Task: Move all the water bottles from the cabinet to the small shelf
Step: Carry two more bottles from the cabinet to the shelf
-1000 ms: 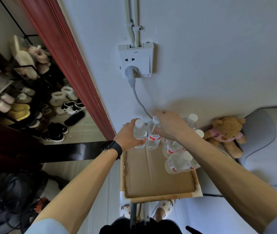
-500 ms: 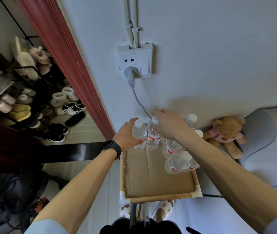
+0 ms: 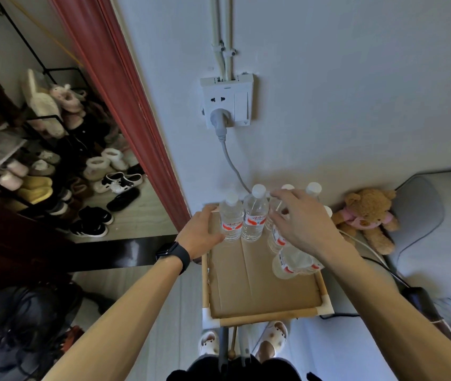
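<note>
Both hands are held over the far end of the small shelf (image 3: 267, 317), a wooden-framed tray lined with cardboard. Right hand (image 3: 300, 225) is spread, fingers apart and slightly curled, above the right-hand bottles; no bottle is gripped by it. Left hand (image 3: 201, 235) is open, its fingers lying just beside the left bottle (image 3: 231, 218) without being closed around it. A black watch (image 3: 173, 255) is worn on the left wrist. The left bottle stands upright at the far left of the shelf, touching the second bottle (image 3: 255, 215) to its right. Further bottles are grouped on the far right, partly hidden by the right hand; one bottle (image 3: 291, 264) is seen nearer on the right. A teddy bear (image 3: 367, 217) sits to the right of the shelf. A wall socket (image 3: 227, 101) with a grey plug (image 3: 219, 119) is mounted above.
</note>
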Demonstrator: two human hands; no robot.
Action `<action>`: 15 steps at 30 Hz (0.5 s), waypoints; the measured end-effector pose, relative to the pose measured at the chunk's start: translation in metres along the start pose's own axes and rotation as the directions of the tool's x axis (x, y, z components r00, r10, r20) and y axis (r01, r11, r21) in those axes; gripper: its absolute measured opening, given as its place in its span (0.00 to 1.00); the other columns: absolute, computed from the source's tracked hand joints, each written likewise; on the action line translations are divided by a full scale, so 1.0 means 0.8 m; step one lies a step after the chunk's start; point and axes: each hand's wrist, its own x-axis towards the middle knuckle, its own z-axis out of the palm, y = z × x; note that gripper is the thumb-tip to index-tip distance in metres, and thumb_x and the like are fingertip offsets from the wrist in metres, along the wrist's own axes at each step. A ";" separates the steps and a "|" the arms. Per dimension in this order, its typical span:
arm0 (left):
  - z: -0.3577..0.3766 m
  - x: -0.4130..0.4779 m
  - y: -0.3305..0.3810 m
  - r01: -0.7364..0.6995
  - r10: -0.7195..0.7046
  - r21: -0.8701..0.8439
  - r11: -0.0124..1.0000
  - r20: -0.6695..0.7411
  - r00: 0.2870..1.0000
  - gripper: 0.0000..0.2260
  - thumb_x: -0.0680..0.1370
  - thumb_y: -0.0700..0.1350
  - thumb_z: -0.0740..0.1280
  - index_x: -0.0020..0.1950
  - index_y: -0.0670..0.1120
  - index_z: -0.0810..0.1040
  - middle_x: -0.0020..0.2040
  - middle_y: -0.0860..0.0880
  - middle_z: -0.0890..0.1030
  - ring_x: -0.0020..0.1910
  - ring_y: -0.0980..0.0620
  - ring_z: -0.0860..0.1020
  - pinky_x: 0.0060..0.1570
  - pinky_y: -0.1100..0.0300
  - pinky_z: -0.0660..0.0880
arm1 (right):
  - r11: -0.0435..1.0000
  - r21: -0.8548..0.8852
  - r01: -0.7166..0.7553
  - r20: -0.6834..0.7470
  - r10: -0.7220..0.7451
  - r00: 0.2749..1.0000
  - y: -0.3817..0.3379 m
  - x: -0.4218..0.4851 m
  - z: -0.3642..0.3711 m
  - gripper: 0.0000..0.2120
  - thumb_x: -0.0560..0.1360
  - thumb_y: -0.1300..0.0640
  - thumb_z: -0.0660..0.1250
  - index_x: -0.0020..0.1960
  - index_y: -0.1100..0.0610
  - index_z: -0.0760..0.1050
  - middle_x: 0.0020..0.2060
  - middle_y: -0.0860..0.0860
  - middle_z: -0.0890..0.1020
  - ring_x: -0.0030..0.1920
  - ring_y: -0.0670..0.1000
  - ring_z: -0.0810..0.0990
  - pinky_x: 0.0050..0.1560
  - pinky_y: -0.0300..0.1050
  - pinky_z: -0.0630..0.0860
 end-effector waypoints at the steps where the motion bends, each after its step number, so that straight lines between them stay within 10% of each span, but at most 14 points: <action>1: -0.002 -0.008 -0.005 -0.002 0.002 0.021 1.000 0.000 1.000 0.34 0.73 0.51 0.72 0.76 0.52 0.60 0.68 0.47 0.72 0.62 0.50 0.73 0.58 0.58 0.71 | 1.000 0.018 -0.005 -0.030 0.006 1.000 -0.002 -0.018 -0.002 0.18 0.80 0.47 0.62 0.69 0.49 0.70 0.63 0.51 0.77 0.55 0.52 0.81 0.55 0.51 0.76; 15: 0.017 -0.217 -0.021 0.282 -0.230 0.209 0.936 -0.242 0.943 0.26 0.78 0.54 0.65 0.75 0.54 0.63 0.73 0.49 0.68 0.70 0.47 0.68 0.65 0.50 0.70 | 0.907 0.040 0.420 0.181 -0.420 0.890 -0.023 -0.150 0.050 0.16 0.82 0.48 0.60 0.68 0.50 0.73 0.62 0.47 0.78 0.62 0.51 0.75 0.58 0.46 0.73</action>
